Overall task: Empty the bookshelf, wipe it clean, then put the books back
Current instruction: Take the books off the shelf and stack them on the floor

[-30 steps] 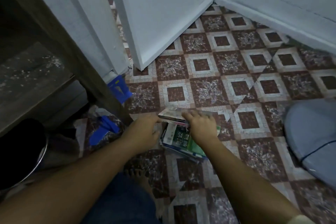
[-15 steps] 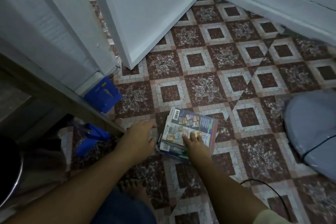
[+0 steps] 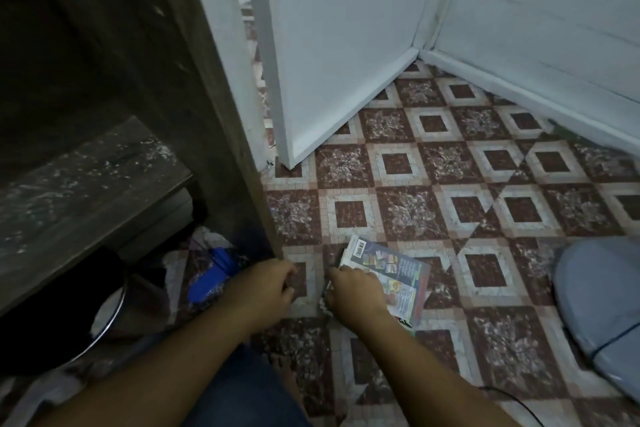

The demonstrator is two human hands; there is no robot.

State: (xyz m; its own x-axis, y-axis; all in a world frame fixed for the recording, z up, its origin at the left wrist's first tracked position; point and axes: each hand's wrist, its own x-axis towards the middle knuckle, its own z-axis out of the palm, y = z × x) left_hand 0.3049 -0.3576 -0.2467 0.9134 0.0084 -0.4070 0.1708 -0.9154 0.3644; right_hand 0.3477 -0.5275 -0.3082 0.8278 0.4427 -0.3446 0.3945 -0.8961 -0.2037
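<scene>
A small stack of books lies on the patterned floor, a colourful back cover with a barcode on top. My right hand lies over the stack's left side, its fingers curled round that edge. My left hand hovers just left of the stack, apart from it, loosely curled and holding nothing. The dark wooden bookshelf stands at the left. Its lower shelf board carries no books and is speckled with dust.
A white door and a white wall close off the far corner. A blue plastic object lies under the shelf, beside a black stool with a chrome rim. A grey-blue cushion sits at the right, a dark cable near it.
A second ago both hands held a book over the stack; it now lies on top. My right hand slid to the stack's left edge. The view swung back toward the shelf.
</scene>
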